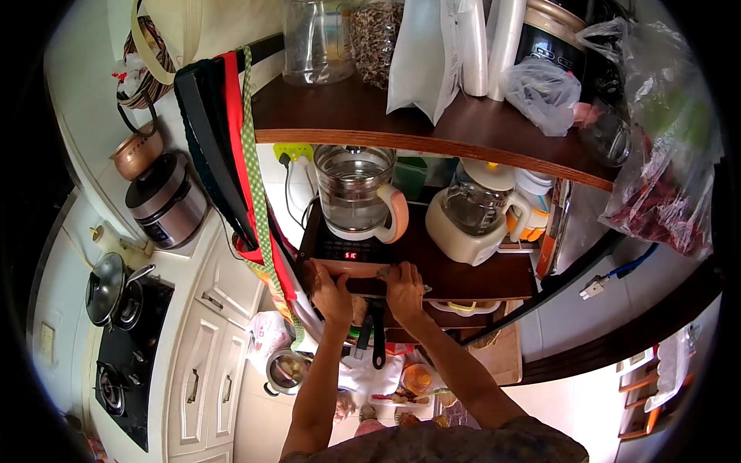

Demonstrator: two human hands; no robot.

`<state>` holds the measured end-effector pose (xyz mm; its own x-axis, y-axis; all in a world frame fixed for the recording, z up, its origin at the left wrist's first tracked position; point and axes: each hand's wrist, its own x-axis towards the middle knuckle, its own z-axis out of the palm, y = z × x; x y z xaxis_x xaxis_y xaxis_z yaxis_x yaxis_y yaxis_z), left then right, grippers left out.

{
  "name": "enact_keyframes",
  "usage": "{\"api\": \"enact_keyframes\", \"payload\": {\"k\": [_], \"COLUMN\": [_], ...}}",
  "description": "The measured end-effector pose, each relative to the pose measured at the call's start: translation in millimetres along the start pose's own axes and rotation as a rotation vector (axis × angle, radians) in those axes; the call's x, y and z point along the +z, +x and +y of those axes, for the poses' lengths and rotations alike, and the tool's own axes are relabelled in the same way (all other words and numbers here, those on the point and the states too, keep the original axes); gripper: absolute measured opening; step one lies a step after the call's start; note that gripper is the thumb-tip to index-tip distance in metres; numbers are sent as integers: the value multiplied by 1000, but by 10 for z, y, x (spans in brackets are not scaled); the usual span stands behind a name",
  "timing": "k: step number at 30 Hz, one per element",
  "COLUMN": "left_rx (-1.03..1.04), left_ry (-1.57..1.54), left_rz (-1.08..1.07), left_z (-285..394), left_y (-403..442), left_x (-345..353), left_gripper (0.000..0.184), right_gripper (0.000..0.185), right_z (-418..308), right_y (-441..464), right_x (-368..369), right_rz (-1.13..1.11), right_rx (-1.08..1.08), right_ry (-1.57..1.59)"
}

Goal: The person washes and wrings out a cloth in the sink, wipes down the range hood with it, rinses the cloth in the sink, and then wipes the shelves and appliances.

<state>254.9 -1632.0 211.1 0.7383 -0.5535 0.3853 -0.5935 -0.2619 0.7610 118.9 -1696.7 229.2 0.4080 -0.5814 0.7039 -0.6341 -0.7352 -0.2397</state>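
Note:
A glass kettle (355,189) with a pink-and-white handle stands on its dark heating base (340,245), whose display glows red. Water shows inside the glass. Along the base's front runs a pinkish strip (351,269). My left hand (332,297) is closed at the left end of this strip, thumb against its edge. At the right end, my right hand (405,292) has its fingers curled over a greyish scrap that looks like cloth (383,272), mostly hidden beneath them. Between and below my wrists hang black-handled utensils (378,336).
Right of the kettle stands a cream coffee maker (471,212). A brown shelf (432,150) overhangs both, bearing a jar, bags and an appliance. Aprons (243,147) hang at left. Beyond are a rice cooker (166,202) and gas stove (131,363). A pot (287,369) sits below.

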Motion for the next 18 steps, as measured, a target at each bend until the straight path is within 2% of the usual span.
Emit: {"api": "enact_keyframes", "payload": {"k": [7, 9, 10, 13, 14, 16, 18], "left_rx": [48, 171, 167, -18, -17, 71, 41], "left_ry": [-59, 1, 1, -147, -137, -72, -8], "left_rz": [6, 73, 70, 37, 39, 136, 177], "left_z": [-36, -20, 33, 272, 297, 338, 345], "left_y": [143, 164, 130, -55, -167, -400, -596], "left_x": [48, 28, -29, -357, -467, -681, -904], "left_gripper": [70, 65, 65, 55, 55, 51, 47], "right_gripper": [14, 16, 19, 27, 27, 35, 38], "right_z": [-14, -15, -14, -89, -148, -253, -382], "right_y": [68, 72, 57, 23, -26, -184, -246], "right_x": [107, 112, 100, -155, -201, -255, -65], "right_rz": [4, -39, -77, -35, -36, -81, -83], "right_rx": [26, 52, 75, 15, 17, 151, 151], "right_ry": [-43, -38, -32, -120, -110, -99, -134]}}
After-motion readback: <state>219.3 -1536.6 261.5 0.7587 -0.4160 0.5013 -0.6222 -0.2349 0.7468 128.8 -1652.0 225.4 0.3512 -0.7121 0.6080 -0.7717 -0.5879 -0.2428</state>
